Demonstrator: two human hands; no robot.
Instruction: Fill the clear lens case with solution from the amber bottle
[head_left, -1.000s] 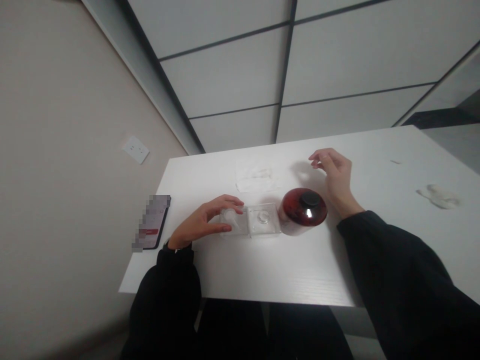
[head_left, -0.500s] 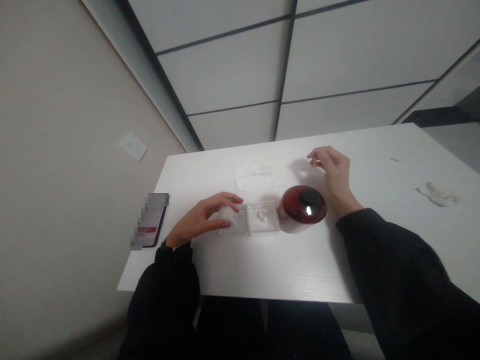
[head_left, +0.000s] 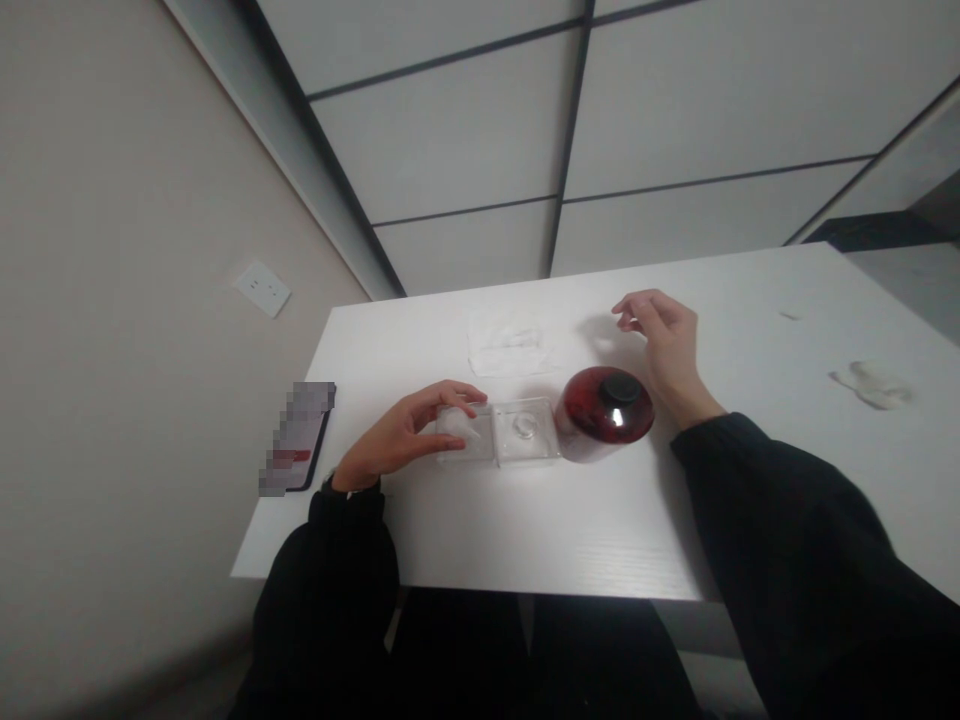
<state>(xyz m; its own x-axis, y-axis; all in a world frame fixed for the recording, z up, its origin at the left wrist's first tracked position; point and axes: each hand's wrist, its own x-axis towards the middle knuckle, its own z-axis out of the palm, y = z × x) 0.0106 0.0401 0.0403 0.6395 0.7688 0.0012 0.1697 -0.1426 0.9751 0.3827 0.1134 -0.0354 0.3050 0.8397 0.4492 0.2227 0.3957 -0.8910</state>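
Note:
My left hand has its thumb and fingers around the left compartment of a clear plastic two-compartment case, which lies flat on the white table. Right of the case stands a dark red bottle with a black cap, nearly touching it. My right hand hangs just above and behind the bottle, fingers loosely curled, holding nothing. A thin transparent plastic sheet lies behind the case.
A phone with a pixelated screen lies at the table's left edge, against the beige wall. A white wall socket sits above it. A crumpled white tissue lies at the right. My black sleeves reach in from the near edge.
The view has tilted slightly, so the table sits a little higher in the frame. My left thumb has shifted slightly along the case, and my right hand has barely moved.

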